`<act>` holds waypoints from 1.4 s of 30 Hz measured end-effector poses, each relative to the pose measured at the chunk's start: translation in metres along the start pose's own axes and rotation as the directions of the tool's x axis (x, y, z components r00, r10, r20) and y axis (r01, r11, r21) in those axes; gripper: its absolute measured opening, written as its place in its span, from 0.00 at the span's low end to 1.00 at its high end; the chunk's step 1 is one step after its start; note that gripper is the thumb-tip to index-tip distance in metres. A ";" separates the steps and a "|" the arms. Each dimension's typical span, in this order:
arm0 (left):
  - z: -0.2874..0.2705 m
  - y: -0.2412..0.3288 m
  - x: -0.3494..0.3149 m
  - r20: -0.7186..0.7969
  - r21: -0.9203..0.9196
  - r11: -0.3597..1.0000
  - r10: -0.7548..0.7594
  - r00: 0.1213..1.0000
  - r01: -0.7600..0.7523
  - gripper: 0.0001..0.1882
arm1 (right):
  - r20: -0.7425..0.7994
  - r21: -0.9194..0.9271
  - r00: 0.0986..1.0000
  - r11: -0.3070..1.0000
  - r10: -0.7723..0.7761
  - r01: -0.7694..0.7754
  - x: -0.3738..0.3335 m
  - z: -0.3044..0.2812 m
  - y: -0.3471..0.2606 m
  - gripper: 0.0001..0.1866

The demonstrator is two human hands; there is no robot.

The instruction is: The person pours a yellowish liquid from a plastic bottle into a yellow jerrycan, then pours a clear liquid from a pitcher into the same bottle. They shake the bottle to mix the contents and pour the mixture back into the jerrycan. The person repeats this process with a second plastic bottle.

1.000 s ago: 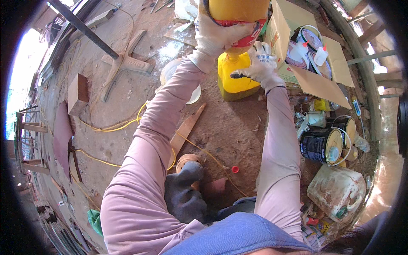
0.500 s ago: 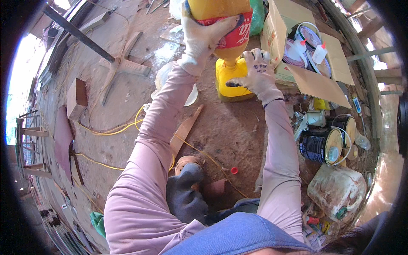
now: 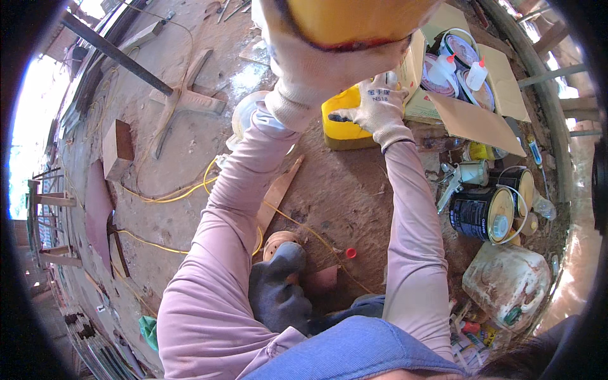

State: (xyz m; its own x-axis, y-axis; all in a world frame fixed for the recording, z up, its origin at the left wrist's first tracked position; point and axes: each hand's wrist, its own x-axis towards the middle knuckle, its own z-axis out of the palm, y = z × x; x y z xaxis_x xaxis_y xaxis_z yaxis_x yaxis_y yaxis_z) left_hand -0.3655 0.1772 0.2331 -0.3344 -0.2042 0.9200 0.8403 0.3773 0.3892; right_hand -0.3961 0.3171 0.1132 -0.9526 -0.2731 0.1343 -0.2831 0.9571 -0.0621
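My gloved left hand (image 3: 323,73) is closed around a large plastic bottle (image 3: 361,22) of amber-yellow liquid, held up close to the camera. The bottle's neck and mouth are hidden behind my hand. Below it, a yellow jerrycan (image 3: 347,134) stands on the dirt floor. My gloved right hand (image 3: 381,109) grips the top of the jerrycan, thumb and fingers spread over it. The jerrycan's opening is covered from view. A small red cap (image 3: 351,253) lies on the ground between my arms.
At right are an open cardboard box (image 3: 472,120) with tubs and squeeze bottles, a spray gun (image 3: 453,183), black paint cans (image 3: 479,215) and a dirty white jerrycan (image 3: 506,285). A yellow cord (image 3: 158,199), a wooden block (image 3: 118,151) and a metal stand (image 3: 183,101) are at left.
My left hand has raised and tilted the bottle, bringing it nearer the camera, so it looks larger and its label is hidden. My right hand stays on the yellow jerrycan.
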 end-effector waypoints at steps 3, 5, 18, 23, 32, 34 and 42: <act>0.004 0.003 0.010 0.037 -0.081 0.995 -0.051 0.998 0.054 0.53 | -0.040 0.008 0.999 1.000 -0.009 0.009 -0.003 0.002 0.002 0.54; 0.006 -0.005 0.011 0.029 -0.073 0.997 -0.010 1.000 0.012 0.53 | -0.062 0.042 0.998 0.999 -0.017 0.020 -0.006 0.002 0.001 0.54; -0.015 0.016 0.019 0.007 -0.154 0.923 -0.356 0.935 0.353 0.42 | -0.098 0.128 0.994 0.990 -0.054 0.066 -0.007 0.009 0.014 0.57; -0.018 -0.001 0.019 0.050 -0.217 0.936 -0.273 0.961 0.277 0.38 | -0.183 0.160 0.978 0.978 -0.101 0.131 -0.007 0.024 0.026 0.57; -0.011 -0.002 0.015 0.052 -0.293 0.904 -0.311 0.949 0.312 0.39 | -0.221 0.141 0.968 0.978 -0.119 0.153 -0.006 0.020 0.027 0.53; -0.010 -0.006 0.012 0.012 -0.219 0.938 -0.271 0.962 0.267 0.39 | -0.234 0.136 0.963 0.977 -0.130 0.165 -0.005 0.022 0.028 0.53; -0.009 -0.011 0.010 -0.013 -0.104 0.974 -0.204 0.979 0.202 0.39 | -0.183 0.150 0.977 0.979 -0.110 0.138 -0.007 0.013 0.024 0.51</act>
State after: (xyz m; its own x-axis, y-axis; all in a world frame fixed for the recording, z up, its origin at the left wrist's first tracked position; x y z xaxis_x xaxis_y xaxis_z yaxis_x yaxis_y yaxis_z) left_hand -0.3744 0.1630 0.2377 -0.4933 -0.2888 0.8205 0.7954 0.2321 0.5599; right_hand -0.3981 0.3405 0.0978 -0.8791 -0.3542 0.3191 -0.4257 0.8845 -0.1909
